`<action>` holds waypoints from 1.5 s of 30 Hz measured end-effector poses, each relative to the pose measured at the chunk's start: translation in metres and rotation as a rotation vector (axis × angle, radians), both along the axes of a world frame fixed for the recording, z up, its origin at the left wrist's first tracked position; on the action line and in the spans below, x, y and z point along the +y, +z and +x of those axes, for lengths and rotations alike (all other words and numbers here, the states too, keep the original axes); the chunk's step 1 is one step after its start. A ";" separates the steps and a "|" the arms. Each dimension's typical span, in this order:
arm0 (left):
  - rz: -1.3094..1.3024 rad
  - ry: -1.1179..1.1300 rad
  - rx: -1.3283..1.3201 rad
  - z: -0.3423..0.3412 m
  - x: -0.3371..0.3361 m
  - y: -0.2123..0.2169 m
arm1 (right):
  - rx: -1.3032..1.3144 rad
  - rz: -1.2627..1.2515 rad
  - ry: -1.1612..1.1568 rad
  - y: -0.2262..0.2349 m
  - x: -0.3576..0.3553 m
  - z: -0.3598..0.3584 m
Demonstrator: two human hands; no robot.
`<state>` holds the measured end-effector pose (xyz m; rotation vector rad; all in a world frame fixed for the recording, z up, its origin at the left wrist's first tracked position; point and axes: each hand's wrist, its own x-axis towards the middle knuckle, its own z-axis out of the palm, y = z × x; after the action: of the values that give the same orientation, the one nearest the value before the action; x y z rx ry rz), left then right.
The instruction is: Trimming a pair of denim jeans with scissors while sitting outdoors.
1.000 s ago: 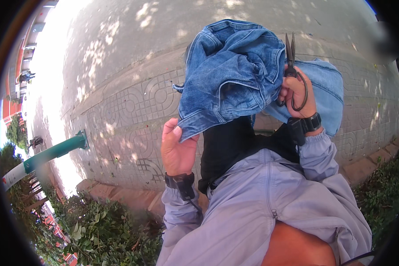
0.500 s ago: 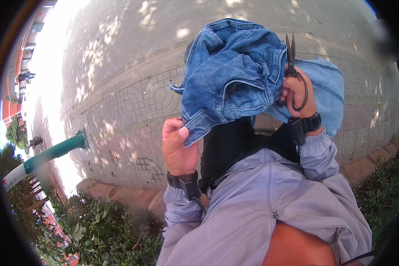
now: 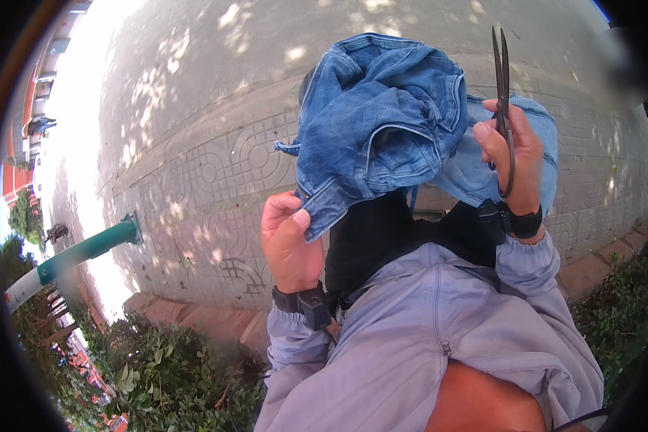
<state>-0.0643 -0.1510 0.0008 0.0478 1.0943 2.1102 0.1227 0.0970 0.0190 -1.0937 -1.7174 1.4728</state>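
Observation:
A bunched blue denim garment (image 3: pixel 389 122) lies over my knees. Its waistband-like corner is pinched between the thumb and fingers of my left hand (image 3: pixel 292 241). My right hand (image 3: pixel 518 151) is closed around the handles of dark metal scissors (image 3: pixel 502 79), raised to the right of the denim. The blades point away from me and look nearly together. Behind the right hand, a lighter blue denim piece (image 3: pixel 479 169) hangs over my right leg. A narrow strip sticks out at the left edge of the darker denim.
Patterned paving (image 3: pixel 194 194) stretches ahead, with grey road beyond it. To the left stands a green and white pole (image 3: pixel 90 248). Leafy bushes (image 3: pixel 165 374) and a reddish brick edge (image 3: pixel 194 317) lie close on the near left, with more bushes at the near right.
My right hand has moved right and lifted off the denim, and the scissors have turned so their blades reach farther out. My left hand keeps its pinch almost in place.

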 end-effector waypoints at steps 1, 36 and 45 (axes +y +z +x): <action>0.015 -0.005 -0.016 0.000 0.000 0.001 | 0.038 0.096 0.020 0.005 -0.004 0.001; -0.048 -0.027 0.072 0.012 0.014 0.019 | -0.239 0.956 0.613 0.014 -0.079 -0.029; -0.110 -0.001 0.113 0.011 0.014 0.024 | -0.256 0.992 0.615 0.014 -0.077 -0.029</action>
<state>-0.0536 -0.1373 0.0245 0.1159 1.2750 2.0637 0.0938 0.0202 0.0329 -0.2129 -2.6560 0.5473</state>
